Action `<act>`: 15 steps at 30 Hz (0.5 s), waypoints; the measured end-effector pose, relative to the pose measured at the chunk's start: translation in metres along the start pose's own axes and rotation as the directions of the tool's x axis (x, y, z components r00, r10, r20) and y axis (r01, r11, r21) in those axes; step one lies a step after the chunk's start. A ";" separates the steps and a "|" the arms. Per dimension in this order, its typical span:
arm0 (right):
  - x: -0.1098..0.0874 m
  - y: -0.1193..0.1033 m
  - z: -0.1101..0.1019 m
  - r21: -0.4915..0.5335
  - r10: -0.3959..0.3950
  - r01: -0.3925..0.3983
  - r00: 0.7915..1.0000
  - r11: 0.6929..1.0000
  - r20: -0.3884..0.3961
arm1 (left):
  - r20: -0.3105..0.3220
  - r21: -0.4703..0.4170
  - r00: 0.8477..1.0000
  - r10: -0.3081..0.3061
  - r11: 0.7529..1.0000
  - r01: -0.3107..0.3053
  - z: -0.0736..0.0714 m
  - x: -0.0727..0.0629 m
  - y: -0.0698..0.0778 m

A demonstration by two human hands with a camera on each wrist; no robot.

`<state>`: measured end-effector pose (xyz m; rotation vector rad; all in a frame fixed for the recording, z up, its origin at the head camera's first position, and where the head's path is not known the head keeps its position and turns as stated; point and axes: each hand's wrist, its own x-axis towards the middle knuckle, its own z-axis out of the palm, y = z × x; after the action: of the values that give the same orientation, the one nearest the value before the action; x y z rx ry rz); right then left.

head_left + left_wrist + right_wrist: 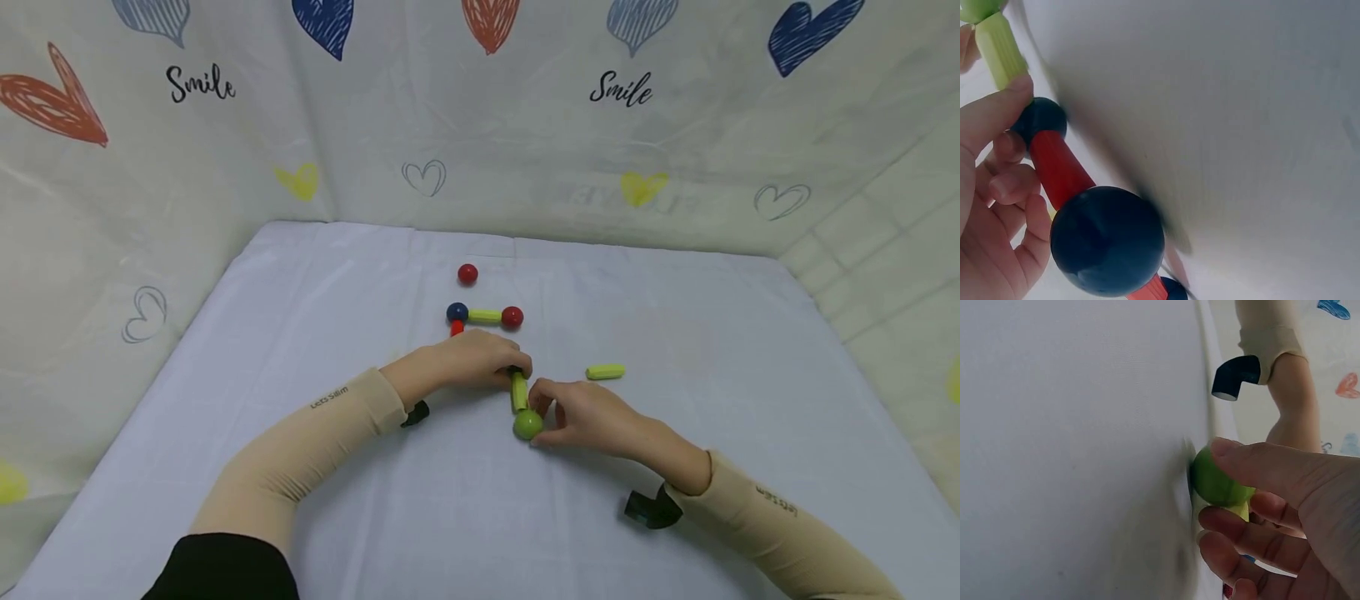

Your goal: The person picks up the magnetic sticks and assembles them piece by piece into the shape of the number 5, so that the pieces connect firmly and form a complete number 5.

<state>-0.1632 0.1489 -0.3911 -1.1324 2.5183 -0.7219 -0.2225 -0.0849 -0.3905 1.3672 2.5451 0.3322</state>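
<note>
We are at the joining step of a rod-and-ball assembly on the cloth-covered counter. Our right hand pinches the green ball between thumb and curled fingers, seating it on the near end of the yellow-green rod. Our left hand curls round the far end of that rod, thumb on it, where it meets a dark blue ball and a red rod.

At 12 o'clock from the hands lie a blue ball, a second yellow-green rod and a red ball in line; a loose red ball lies beyond. A spare yellow-green rod rests at 2 o'clock.

The next move, we judge, calls for steadying the joint and checking that the ball holds before releasing.
</note>
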 end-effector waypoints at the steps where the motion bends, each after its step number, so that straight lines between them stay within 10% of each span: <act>1: 0.000 0.000 0.000 -0.001 -0.005 0.005 1.000 1.000 -0.005 | 0.000 0.001 1.000 0.000 1.000 0.000 0.000 0.000 0.000; 15: 0.000 0.001 0.000 0.004 -0.011 0.011 1.000 1.000 0.026 | -0.029 -0.056 0.999 -0.025 0.998 0.024 -0.004 -0.010 0.000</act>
<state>-0.1635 0.1493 -0.3912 -1.1475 2.4900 -0.7104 -0.2183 -0.0943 -0.3863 1.3195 2.5543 0.4193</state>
